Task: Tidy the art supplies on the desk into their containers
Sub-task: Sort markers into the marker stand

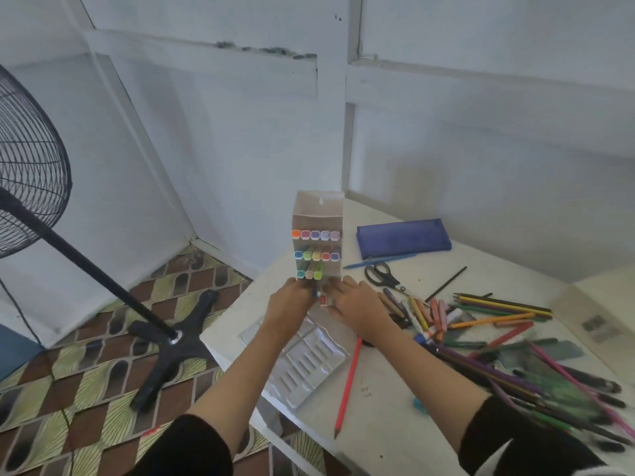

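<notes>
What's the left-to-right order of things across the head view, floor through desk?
Left to right: fan grille → fan base → marker box → blue pencil case → orange pencil. The tray, scissors and red pencil overlap others, so they are omitted.

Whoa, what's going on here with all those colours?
A person is tidying art supplies. Their left hand and right hand grip the bottom of an upright marker box at the edge of the desk. The markers fill two rows and part of a third. To the right, coloured pencils and crayons lie loose in a pile, with scissors and a blue pencil case behind them. A clear plastic tray lies under the arms.
</notes>
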Action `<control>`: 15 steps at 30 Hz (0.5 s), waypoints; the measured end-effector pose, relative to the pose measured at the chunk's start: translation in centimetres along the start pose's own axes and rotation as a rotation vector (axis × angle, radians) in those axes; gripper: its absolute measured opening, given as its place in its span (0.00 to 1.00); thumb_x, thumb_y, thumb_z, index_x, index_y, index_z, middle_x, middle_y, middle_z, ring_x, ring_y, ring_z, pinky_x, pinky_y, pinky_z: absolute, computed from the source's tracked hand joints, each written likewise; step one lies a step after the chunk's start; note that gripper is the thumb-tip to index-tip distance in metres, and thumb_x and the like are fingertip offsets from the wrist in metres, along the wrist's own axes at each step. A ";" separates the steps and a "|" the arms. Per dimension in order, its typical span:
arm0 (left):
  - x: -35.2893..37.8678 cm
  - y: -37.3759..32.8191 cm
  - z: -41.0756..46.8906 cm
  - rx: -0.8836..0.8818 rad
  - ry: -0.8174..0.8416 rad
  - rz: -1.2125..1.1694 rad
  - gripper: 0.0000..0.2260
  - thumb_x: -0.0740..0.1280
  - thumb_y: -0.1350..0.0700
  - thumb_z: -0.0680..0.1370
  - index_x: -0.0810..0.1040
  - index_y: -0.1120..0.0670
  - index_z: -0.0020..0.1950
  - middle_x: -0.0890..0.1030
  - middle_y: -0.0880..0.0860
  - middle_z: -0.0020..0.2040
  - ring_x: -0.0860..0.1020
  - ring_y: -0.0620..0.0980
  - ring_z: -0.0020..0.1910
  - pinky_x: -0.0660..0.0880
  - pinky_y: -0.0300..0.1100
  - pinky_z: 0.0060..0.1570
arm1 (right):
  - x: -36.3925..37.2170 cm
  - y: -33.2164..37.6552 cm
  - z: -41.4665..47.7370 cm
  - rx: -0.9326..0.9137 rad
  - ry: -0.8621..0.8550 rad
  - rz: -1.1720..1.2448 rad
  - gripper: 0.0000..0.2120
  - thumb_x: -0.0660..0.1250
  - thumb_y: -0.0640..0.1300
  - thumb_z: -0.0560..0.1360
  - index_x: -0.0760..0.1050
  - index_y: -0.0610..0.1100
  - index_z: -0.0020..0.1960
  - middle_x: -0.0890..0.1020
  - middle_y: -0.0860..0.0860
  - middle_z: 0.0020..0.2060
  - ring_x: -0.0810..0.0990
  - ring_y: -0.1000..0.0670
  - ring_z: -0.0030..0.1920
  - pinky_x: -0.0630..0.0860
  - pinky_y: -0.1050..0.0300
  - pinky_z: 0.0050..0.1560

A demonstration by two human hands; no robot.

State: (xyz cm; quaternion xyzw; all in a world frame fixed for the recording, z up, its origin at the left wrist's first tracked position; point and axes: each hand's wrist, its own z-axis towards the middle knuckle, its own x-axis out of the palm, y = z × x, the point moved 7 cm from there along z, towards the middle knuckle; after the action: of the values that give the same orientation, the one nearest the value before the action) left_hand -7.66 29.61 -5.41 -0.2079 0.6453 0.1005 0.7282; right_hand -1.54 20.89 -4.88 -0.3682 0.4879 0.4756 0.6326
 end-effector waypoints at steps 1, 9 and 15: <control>0.2 0.2 0.1 -0.011 0.002 0.003 0.12 0.61 0.55 0.81 0.74 0.55 0.64 0.77 0.54 0.59 0.74 0.55 0.57 0.75 0.48 0.48 | 0.3 0.1 0.2 -0.004 0.021 -0.024 0.10 0.72 0.47 0.65 0.82 0.47 0.46 0.83 0.50 0.45 0.81 0.50 0.40 0.73 0.60 0.27; 0.7 -0.1 -1.0 0.051 -0.046 -0.087 0.17 0.73 0.66 0.70 0.80 0.59 0.57 0.82 0.58 0.54 0.82 0.61 0.46 0.79 0.50 0.41 | 0.2 0.1 0.4 0.038 -0.058 -0.115 0.20 0.79 0.40 0.57 0.82 0.45 0.48 0.83 0.51 0.42 0.75 0.51 0.24 0.66 0.63 0.19; 0.6 0.8 0.0 -0.062 0.028 0.095 0.21 0.62 0.64 0.77 0.70 0.49 0.69 0.78 0.51 0.58 0.77 0.54 0.52 0.75 0.45 0.46 | 0.5 0.3 0.8 0.114 -0.013 -0.195 0.17 0.80 0.41 0.53 0.82 0.46 0.41 0.81 0.51 0.35 0.73 0.50 0.22 0.62 0.64 0.20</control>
State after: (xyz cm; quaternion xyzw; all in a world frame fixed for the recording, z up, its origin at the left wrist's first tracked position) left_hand -7.92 30.27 -6.19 -0.2010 0.6612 0.1521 0.7066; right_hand -1.58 21.85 -5.18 -0.3743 0.4717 0.3859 0.6989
